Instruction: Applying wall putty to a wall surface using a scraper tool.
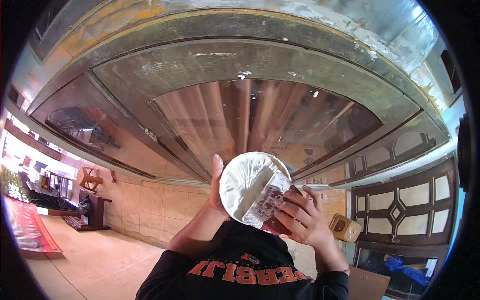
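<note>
My left hand (218,196) is closed round the side of a round tub (245,175) filled with thick white putty, its thumb reaching up along the rim. A broad, flat scraper (270,201), dark reddish and smeared with white, lies tilted across the tub's lower right part. The fingers of my right hand (304,216) are spread over the back of the scraper and hold it against the putty. Part of the scraper's lower edge and the tub's underside are hidden. Both hands are in front of my chest, just below a window.
A wide wooden window frame (200,65) with white specks spans the view above, brown curtains (225,107) showing behind its glass. To the right are a panelled door (375,202) and a tan plastic stool (344,229). A brown stool (90,178) stands at left, beyond a tiled floor.
</note>
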A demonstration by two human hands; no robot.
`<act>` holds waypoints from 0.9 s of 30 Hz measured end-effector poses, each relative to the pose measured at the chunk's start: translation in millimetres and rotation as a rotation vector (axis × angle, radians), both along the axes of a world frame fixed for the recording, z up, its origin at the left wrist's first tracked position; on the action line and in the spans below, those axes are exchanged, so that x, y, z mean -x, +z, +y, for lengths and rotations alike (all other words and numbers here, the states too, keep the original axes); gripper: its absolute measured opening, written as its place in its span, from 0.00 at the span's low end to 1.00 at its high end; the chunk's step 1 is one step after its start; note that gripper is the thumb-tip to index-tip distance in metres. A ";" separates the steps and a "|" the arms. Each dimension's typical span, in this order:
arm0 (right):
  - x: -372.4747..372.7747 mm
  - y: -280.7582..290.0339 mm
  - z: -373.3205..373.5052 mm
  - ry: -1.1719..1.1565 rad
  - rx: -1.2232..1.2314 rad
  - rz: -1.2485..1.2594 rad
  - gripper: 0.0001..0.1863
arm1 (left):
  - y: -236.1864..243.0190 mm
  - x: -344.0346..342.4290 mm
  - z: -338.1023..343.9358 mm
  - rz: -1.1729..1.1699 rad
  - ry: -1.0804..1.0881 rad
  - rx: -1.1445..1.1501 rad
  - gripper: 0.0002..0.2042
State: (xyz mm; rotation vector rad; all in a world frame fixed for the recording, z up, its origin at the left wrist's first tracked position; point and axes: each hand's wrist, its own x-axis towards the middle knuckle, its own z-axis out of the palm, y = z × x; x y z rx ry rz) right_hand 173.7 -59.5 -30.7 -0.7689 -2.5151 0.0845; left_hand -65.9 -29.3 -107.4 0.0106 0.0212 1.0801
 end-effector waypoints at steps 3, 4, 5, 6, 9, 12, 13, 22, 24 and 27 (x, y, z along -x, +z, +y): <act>-6.0 3.3 4.4 0.044 -0.032 -0.141 0.19 | -2.0 -3.7 3.7 -0.125 -0.013 -0.058 0.53; -10.5 3.2 4.1 0.047 -0.031 -0.142 0.19 | -2.2 -6.7 3.8 -0.127 -0.010 -0.057 0.53; -16.6 2.0 2.6 0.061 -0.048 -0.102 0.20 | -2.9 -9.8 3.7 -0.113 -0.016 -0.064 0.53; -22.3 1.1 1.6 0.076 -0.064 -0.063 0.20 | -3.4 -13.3 3.5 -0.100 -0.021 -0.071 0.53; -38.8 -2.5 1.8 0.074 -0.078 0.018 0.19 | -9.0 -27.6 1.8 -0.152 -0.013 -0.027 0.51; -52.5 -6.5 10.5 0.084 -0.134 0.042 0.18 | -13.1 -39.5 3.7 -0.084 0.013 -0.014 0.51; -57.7 -11.3 13.6 0.110 -0.110 0.044 0.18 | -11.1 -44.7 4.7 -0.104 -0.005 -0.034 0.52; -97.6 -26.9 23.0 0.179 -0.069 0.121 0.17 | -13.1 -74.6 6.6 -0.016 0.102 -0.081 0.52; -104.7 -31.6 26.2 0.187 -0.113 0.134 0.18 | -13.5 -79.1 6.8 0.071 0.108 -0.051 0.51; -109.2 -31.0 34.6 0.195 -0.107 0.116 0.20 | -19.3 -82.0 7.2 0.063 0.134 -0.029 0.51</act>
